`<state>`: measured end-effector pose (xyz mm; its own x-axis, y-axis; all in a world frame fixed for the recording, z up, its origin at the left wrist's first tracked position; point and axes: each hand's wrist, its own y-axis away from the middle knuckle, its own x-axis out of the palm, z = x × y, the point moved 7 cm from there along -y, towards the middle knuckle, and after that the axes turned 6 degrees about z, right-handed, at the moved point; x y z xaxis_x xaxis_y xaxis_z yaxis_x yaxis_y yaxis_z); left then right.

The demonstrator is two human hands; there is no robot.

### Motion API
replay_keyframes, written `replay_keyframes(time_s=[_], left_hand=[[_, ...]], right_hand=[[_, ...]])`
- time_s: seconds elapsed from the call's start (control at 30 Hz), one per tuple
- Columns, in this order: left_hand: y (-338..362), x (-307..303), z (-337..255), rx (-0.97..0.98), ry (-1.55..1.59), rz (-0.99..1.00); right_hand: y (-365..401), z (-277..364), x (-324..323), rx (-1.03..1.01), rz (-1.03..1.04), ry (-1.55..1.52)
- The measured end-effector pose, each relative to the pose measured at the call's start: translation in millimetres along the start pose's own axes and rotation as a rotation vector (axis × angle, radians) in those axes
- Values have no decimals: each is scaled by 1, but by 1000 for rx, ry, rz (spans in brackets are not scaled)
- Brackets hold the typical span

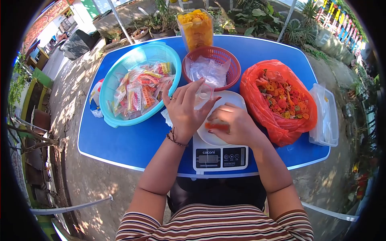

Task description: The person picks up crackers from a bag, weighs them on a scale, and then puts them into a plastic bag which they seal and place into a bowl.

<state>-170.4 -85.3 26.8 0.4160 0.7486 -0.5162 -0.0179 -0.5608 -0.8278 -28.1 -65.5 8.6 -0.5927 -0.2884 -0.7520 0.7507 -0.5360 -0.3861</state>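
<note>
My left hand (186,105) is raised over the table with its fingers apart; near its fingertips is a small clear plastic piece (206,92), and whether the fingers touch it is unclear. My right hand (230,122) is closed round a small packet with orange-red contents (217,125), above the white plate (238,99). The plate rests on a white kitchen scale (220,158). Behind my hands, a red basket (234,73) holds clear plastic bags (207,71). To the right, a red plastic bag (257,116) lies open with orange and red snack pieces (285,96) inside.
A turquoise basket (108,93) of filled packets (138,90) stands on the left of the blue table (116,142). At the back is a clear container of yellow chips (196,30). A clear plastic box (330,120) sits at the right edge.
</note>
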Motion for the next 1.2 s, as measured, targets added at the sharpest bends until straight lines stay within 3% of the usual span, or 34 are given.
replay_keyframes(time_s=[0.07,0.27,0.47,0.5,0.6,0.7,0.8,0.9,1.1,1.2], left_hand=[[0,0,0,-1,14,8],[2,3,1,2,31,8],[0,2,-2,-8,29,18],[0,2,-4,-9,28,33],[1,2,-8,5,55,57],[2,2,-13,44,88,76],[4,4,-16,71,115,96],[4,4,-20,86,141,123],[6,5,-25,109,139,147],[6,4,-22,114,139,123]], right_hand=[[-1,6,9,-81,28,-56],[-2,3,-3,-44,-134,104],[16,-18,-40,64,-655,-199],[18,-18,-44,23,-740,-425],[19,-19,-41,19,-686,-584],[14,-19,-32,3,-590,-472],[16,-17,-29,-4,-661,-506],[23,-20,-26,66,-717,-416],[14,-2,-36,-13,-631,-67],[15,-7,-28,52,-588,-81]])
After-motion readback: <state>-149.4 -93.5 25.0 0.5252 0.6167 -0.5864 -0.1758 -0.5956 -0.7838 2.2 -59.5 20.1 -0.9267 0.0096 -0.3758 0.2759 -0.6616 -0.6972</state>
